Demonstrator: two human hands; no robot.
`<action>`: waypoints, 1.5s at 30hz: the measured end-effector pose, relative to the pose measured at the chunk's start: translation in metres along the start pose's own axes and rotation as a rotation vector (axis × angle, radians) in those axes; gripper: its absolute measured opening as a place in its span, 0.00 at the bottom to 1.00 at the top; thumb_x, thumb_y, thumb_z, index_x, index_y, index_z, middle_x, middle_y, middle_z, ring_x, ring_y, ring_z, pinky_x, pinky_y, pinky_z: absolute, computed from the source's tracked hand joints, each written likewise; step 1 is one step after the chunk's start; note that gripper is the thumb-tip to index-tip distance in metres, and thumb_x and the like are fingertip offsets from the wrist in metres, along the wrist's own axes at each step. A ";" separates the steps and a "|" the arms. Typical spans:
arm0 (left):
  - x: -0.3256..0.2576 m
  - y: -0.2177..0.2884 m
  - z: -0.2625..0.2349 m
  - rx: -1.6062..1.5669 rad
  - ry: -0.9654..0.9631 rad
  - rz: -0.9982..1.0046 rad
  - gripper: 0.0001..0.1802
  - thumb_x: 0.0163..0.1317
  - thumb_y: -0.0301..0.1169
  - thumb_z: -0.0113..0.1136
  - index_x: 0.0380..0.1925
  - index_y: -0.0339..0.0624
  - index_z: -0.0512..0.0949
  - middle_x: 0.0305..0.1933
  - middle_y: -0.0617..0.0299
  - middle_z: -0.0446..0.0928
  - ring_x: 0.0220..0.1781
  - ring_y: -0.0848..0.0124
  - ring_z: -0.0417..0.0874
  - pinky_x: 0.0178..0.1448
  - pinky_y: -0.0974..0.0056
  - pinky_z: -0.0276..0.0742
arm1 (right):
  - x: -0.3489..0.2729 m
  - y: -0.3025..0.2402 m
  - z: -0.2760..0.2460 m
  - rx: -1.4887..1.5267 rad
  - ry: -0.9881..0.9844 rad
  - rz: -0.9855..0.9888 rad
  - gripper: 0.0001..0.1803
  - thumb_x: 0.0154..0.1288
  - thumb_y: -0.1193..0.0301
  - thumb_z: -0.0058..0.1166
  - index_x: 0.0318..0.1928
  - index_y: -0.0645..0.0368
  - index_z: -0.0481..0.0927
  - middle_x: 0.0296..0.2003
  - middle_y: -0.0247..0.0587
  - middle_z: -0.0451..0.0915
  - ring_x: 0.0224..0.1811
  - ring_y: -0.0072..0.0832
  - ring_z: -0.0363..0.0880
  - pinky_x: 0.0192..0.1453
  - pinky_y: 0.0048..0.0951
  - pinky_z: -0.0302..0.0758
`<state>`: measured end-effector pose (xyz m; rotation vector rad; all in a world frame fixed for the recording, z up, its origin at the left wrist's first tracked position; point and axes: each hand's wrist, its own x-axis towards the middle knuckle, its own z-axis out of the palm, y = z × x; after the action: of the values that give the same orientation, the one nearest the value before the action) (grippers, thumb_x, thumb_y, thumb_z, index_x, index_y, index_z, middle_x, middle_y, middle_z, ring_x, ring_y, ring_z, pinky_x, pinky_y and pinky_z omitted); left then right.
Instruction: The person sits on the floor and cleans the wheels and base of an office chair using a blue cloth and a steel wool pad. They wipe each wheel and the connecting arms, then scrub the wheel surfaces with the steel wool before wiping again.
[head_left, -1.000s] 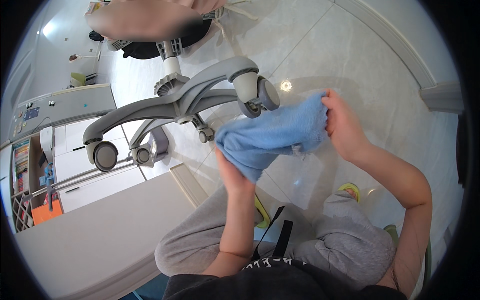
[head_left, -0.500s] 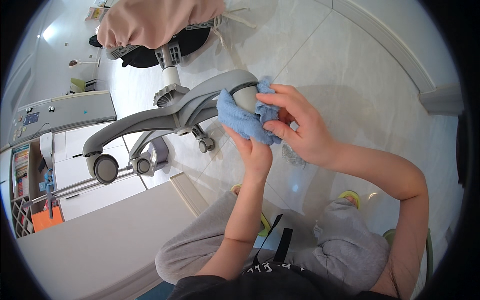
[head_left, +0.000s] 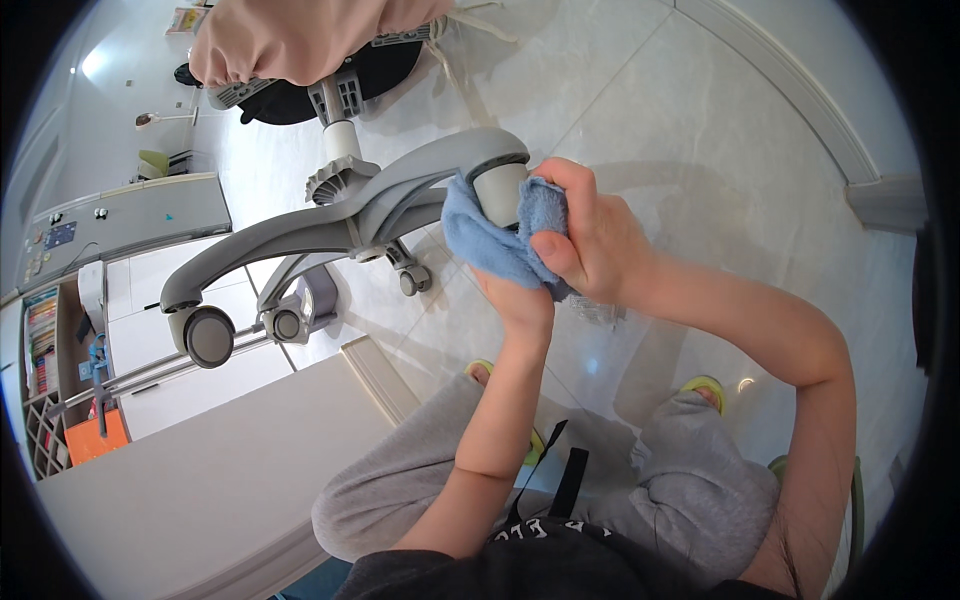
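Head view. Grey plastic five-arm office chair base (head_left: 330, 215) tipped on its side, arms splayed toward the lower left; its pale grey caster (head_left: 498, 190) at the end of the upper arm sits at picture centre. Soft light-blue cleaning cloth (head_left: 490, 240) wrapped around that caster, touching it below and on both sides.

Right hand (head_left: 590, 235) closed over the cloth, thumb and fingers pressing it to the caster's right side. Left hand (head_left: 515, 295) comes up from beneath, mostly hidden by the cloth; it grips the lower folds, how tightly I cannot tell.

Glossy pale tiled floor (head_left: 700, 120) lies open to the right, up to the white skirting edge (head_left: 800, 100). To the left, room narrows: white cabinet top (head_left: 200, 470) near the person's grey-trousered knee (head_left: 380, 490); two black casters (head_left: 210, 335) hang just beside it.
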<state>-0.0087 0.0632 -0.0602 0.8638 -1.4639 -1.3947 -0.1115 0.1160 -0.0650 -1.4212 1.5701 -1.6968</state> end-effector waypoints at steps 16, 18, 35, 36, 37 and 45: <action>-0.022 -0.025 -0.019 0.151 0.025 0.052 0.19 0.66 0.36 0.52 0.52 0.37 0.67 0.46 0.64 0.69 0.42 0.76 0.73 0.44 0.71 0.70 | -0.024 0.025 0.018 0.241 0.034 -0.150 0.32 0.68 0.68 0.53 0.63 0.59 0.48 0.46 0.50 0.73 0.42 0.41 0.77 0.47 0.38 0.73; -0.025 -0.027 -0.027 0.166 -0.012 0.069 0.19 0.66 0.36 0.51 0.53 0.37 0.66 0.46 0.63 0.70 0.40 0.77 0.73 0.42 0.71 0.71 | -0.027 0.021 0.015 0.326 -0.036 -0.046 0.32 0.67 0.70 0.54 0.62 0.59 0.49 0.46 0.51 0.73 0.42 0.40 0.77 0.46 0.37 0.73; -0.059 -0.013 -0.034 -0.596 -0.044 -0.542 0.22 0.69 0.34 0.46 0.61 0.41 0.63 0.53 0.55 0.74 0.57 0.63 0.74 0.60 0.58 0.67 | -0.022 -0.003 -0.052 -0.016 -0.286 0.275 0.23 0.69 0.64 0.50 0.60 0.59 0.67 0.44 0.42 0.74 0.35 0.25 0.74 0.44 0.30 0.73; -0.060 -0.012 -0.033 -0.631 -0.104 -0.536 0.22 0.69 0.35 0.46 0.61 0.41 0.62 0.54 0.55 0.73 0.58 0.64 0.74 0.61 0.58 0.67 | -0.020 -0.005 -0.059 -0.033 -0.250 0.314 0.22 0.69 0.62 0.50 0.59 0.59 0.69 0.44 0.41 0.75 0.36 0.25 0.74 0.45 0.30 0.73; -0.063 -0.011 -0.033 -0.666 -0.163 -0.528 0.22 0.69 0.35 0.46 0.61 0.41 0.62 0.55 0.56 0.73 0.58 0.64 0.73 0.62 0.57 0.67 | -0.019 -0.005 -0.063 -0.050 -0.213 0.352 0.22 0.69 0.61 0.50 0.58 0.59 0.71 0.44 0.39 0.75 0.37 0.24 0.73 0.46 0.29 0.72; -0.045 0.017 0.024 -0.516 -0.232 -0.503 0.30 0.74 0.50 0.32 0.67 0.41 0.52 0.68 0.58 0.57 0.70 0.66 0.59 0.71 0.56 0.55 | 0.008 -0.021 -0.047 0.144 -0.117 0.165 0.18 0.64 0.67 0.56 0.53 0.56 0.76 0.41 0.39 0.74 0.41 0.28 0.75 0.46 0.29 0.73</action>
<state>-0.0140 0.1149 -0.0484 0.7752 -0.9917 -2.1868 -0.1487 0.1373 -0.0354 -1.2594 1.4300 -1.5674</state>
